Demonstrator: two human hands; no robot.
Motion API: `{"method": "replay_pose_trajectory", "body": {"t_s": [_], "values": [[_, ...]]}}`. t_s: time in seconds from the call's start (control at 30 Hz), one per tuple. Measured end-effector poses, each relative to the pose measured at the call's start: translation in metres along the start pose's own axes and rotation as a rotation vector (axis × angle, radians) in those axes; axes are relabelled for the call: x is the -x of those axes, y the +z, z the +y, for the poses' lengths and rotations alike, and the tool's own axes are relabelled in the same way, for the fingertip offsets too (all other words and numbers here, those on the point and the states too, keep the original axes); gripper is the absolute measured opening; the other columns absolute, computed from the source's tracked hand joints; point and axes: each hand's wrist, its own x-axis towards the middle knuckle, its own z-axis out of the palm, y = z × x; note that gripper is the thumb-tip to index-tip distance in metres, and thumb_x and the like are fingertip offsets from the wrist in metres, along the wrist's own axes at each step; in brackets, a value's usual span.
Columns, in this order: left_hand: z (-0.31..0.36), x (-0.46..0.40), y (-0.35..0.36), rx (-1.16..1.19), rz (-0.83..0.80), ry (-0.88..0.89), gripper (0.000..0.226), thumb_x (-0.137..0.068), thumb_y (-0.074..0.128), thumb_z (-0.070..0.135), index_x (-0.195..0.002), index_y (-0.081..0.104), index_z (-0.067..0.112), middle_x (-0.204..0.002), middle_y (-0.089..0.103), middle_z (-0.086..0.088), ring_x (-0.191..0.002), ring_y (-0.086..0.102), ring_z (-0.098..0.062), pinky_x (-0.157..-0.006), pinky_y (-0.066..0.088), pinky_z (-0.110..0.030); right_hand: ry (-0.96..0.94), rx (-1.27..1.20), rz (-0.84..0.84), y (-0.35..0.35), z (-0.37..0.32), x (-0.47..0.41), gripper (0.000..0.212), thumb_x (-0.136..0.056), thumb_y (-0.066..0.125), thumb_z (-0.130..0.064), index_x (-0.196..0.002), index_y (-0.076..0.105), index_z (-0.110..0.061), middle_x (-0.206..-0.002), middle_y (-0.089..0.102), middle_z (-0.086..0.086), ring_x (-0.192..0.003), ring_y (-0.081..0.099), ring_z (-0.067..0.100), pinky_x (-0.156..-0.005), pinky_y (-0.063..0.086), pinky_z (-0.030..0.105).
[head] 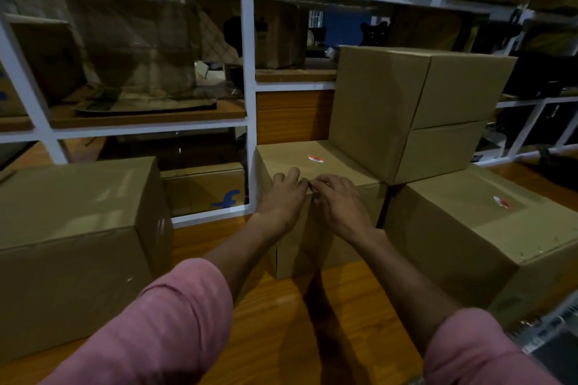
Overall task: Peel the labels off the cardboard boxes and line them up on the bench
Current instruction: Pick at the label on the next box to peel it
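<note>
A middle cardboard box stands on the wooden bench, with a small red-and-white label scrap stuck on its top. My left hand lies on the box's near top edge, fingers curled over it. My right hand is beside it, its fingertips pinching something small at that edge; what it pinches is hidden. A larger box at the right carries another red-and-white label scrap. A third box is stacked on both of them.
A big plain cardboard box stands at the left on the bench. Behind is a white-framed glass partition with more boxes beyond it, one bearing a blue letter. A metal item lies at the lower right corner.
</note>
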Motion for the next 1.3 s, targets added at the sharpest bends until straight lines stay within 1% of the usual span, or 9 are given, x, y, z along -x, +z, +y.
{"method": "replay_pose_trajectory", "body": {"t_s": [0.17, 0.4, 0.5, 0.6, 0.73, 0.83, 0.9, 1.07, 1.3], "values": [[-0.002, 0.008, -0.006, -0.019, -0.013, -0.004, 0.064, -0.093, 0.067, 0.009, -0.148, 0.036, 0.014, -0.149, 0.023, -0.01, -0.137, 0.032, -0.037, -0.101, 0.05, -0.047, -0.006, -0.004, 0.01, 0.0, -0.008, 0.003, 0.04, -0.101, 0.057, -0.022, -0.141, 0.056, -0.021, -0.141, 0.056, 0.005, -0.129, 0.048, 0.029, -0.106, 0.04, 0.042], [0.001, 0.027, -0.008, -0.038, 0.0, -0.026, 0.056, -0.092, 0.067, 0.01, -0.142, 0.043, 0.014, -0.147, 0.024, -0.01, -0.134, 0.035, -0.039, -0.097, 0.053, -0.052, -0.033, 0.007, -0.023, -0.009, -0.017, 0.012, 0.041, -0.102, 0.056, -0.022, -0.142, 0.056, -0.018, -0.144, 0.053, 0.007, -0.131, 0.047, 0.03, -0.107, 0.04, 0.042], [0.003, 0.032, -0.01, -0.045, -0.012, -0.043, 0.062, -0.092, 0.067, 0.011, -0.146, 0.039, 0.015, -0.151, 0.023, -0.013, -0.136, 0.033, -0.039, -0.101, 0.05, -0.053, -0.025, -0.042, -0.054, -0.012, -0.015, 0.012, 0.039, -0.103, 0.053, -0.031, -0.141, 0.057, -0.021, -0.143, 0.053, 0.005, -0.13, 0.048, 0.027, -0.105, 0.042, 0.041], [0.005, 0.036, -0.013, -0.05, -0.041, -0.047, 0.065, -0.093, 0.066, 0.013, -0.15, 0.035, 0.016, -0.16, 0.022, -0.016, -0.142, 0.028, -0.041, -0.106, 0.046, -0.056, 0.064, -0.155, -0.024, -0.018, -0.009, 0.009, 0.042, -0.104, 0.05, -0.037, -0.139, 0.059, -0.017, -0.143, 0.05, 0.011, -0.131, 0.049, 0.028, -0.107, 0.045, 0.045], [0.006, 0.038, -0.013, -0.038, -0.061, -0.054, 0.064, -0.095, 0.064, 0.023, -0.151, 0.032, 0.019, -0.159, 0.03, -0.012, -0.143, 0.027, -0.038, -0.108, 0.04, -0.059, 0.206, -0.129, 0.039, -0.03, 0.004, 0.006, 0.048, -0.105, 0.047, -0.039, -0.145, 0.052, -0.013, -0.151, 0.044, 0.015, -0.14, 0.04, 0.032, -0.113, 0.039, 0.048], [0.006, 0.031, -0.012, -0.046, -0.017, -0.058, 0.064, -0.096, 0.061, 0.042, -0.149, 0.032, 0.021, -0.155, 0.036, -0.011, -0.144, 0.029, -0.036, -0.115, 0.029, -0.06, 0.184, -0.003, 0.04, -0.039, 0.021, 0.002, 0.053, -0.106, 0.043, -0.041, -0.15, 0.044, -0.011, -0.158, 0.036, 0.015, -0.15, 0.028, 0.032, -0.121, 0.029, 0.05], [0.009, 0.023, -0.01, -0.025, 0.007, -0.03, 0.067, -0.097, 0.059, 0.047, -0.15, 0.032, 0.017, -0.158, 0.034, -0.014, -0.148, 0.025, -0.035, -0.121, 0.022, -0.055, 0.185, 0.065, 0.019, -0.042, 0.033, -0.003, 0.057, -0.107, 0.039, -0.043, -0.154, 0.038, -0.01, -0.162, 0.033, 0.016, -0.154, 0.019, 0.032, -0.126, 0.018, 0.049], [0.013, 0.012, -0.004, 0.1, 0.039, -0.045, 0.061, -0.094, 0.064, 0.046, -0.141, 0.038, 0.017, -0.15, 0.044, -0.012, -0.139, 0.041, -0.031, -0.117, 0.033, -0.047, 0.202, 0.102, -0.043, -0.046, 0.049, -0.012, 0.065, -0.106, 0.034, -0.051, -0.157, 0.03, -0.01, -0.166, 0.026, 0.012, -0.157, 0.01, 0.028, -0.128, 0.008, 0.047], [0.012, 0.014, 0.001, 0.112, 0.081, -0.056, 0.058, -0.094, 0.065, 0.046, -0.138, 0.04, 0.019, -0.147, 0.048, -0.01, -0.137, 0.044, -0.029, -0.117, 0.034, -0.046, 0.232, 0.114, -0.053, -0.049, 0.066, -0.014, 0.064, -0.106, 0.035, -0.048, -0.154, 0.033, -0.006, -0.165, 0.027, 0.016, -0.157, 0.009, 0.03, -0.127, 0.005, 0.046]]}}
